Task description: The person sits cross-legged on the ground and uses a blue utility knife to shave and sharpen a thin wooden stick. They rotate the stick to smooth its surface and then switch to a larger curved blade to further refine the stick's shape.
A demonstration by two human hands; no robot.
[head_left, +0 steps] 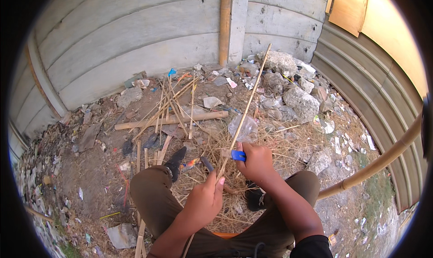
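A long, thin bamboo strip [251, 100] slants up and away from me between my knees. My left hand [202, 201] is closed around its lower part, and a thin tail of it shows below that hand. My right hand [256, 162] grips a blue-handled knife [238, 155], its short, pale front part lying across the strip a little above my left hand. Just beyond my left fingers a dark, flat blade-like piece [206, 163] sticks up; I cannot tell whether that hand holds it. Straw-like shavings [225, 222] cover the ground under both hands.
Several cut bamboo strips [173, 102] lie crossed over a thick bamboo pole [171, 121] ahead. Rocks [301, 103] and litter are heaped at the far right by the concrete wall [135, 37]. A bent bamboo pole [374, 165] rises at my right, near a corrugated metal sheet [370, 95].
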